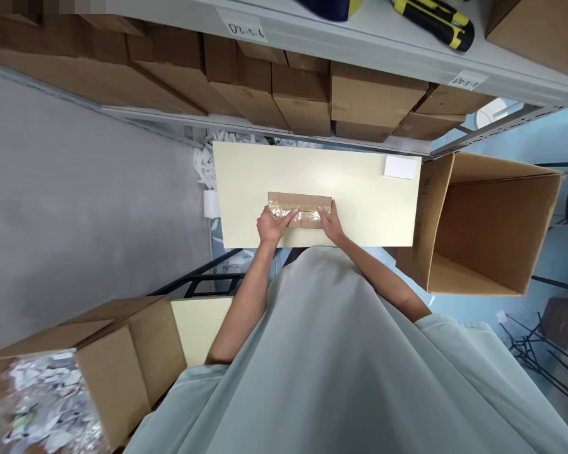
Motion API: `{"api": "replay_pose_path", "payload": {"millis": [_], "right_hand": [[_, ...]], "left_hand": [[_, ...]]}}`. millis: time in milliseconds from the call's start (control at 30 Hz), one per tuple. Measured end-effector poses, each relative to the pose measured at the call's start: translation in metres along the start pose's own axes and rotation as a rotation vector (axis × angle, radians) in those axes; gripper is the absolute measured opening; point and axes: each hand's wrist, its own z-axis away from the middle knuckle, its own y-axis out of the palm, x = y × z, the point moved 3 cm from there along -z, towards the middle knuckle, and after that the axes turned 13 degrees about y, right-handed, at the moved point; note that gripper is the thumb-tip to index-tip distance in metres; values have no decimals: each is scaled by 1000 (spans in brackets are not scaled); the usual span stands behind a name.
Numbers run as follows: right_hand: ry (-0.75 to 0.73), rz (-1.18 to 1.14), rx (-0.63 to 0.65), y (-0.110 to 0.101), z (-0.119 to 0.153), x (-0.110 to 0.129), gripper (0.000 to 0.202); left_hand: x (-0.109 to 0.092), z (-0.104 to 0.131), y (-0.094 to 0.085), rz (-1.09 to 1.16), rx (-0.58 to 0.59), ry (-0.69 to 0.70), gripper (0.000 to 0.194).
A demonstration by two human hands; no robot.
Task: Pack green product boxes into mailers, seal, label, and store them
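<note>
A small cardboard box [300, 200] with clear shiny tape along its length lies near the front middle of the pale yellow tabletop [369, 208]. At its left end my left hand [273, 224] grips it, thumb across the tape and the other fingers out of sight at the side. My right hand [330, 222] holds the opposite end, its thumb also on the taped face. A white label or pad of paper [400, 167] sits at the table's back right corner.
A large open carton [495, 227] stands at the right table edge. Above the table's back runs a shelf packed with cardboard boxes [378, 94]; a black and yellow utility knife [435, 22] lies higher up. At lower left, a carton holds paper scraps [52, 400]. A grey wall [89, 202] bounds the left.
</note>
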Motion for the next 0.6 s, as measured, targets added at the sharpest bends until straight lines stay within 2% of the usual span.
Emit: {"api": "replay_pose_path", "payload": {"millis": [67,133,267,333,400,500,600], "right_hand": [[57,-55,19,-4,-3,-4,90],[83,-37,31,-10,-3,-4,90],[57,71,-24,-28,2,-4,91],[11,105,-106,-41,8,-8,85],[-60,132,-187,-54,15,-14,78],[-168,158,-200,-60,22,-21,73],[-205,186,-106,-49,27,-26,73]], "left_hand": [[3,-5,-5,5,35,30,46],[2,-7,-11,-2,73,39,40],[-8,-3,-21,151,76,162,44],[-14,-1,-20,293,71,263,48],[-15,-2,-15,375,69,304,52],[-12,-8,-3,365,16,233,59],[-6,-14,10,367,-6,143,72]]}}
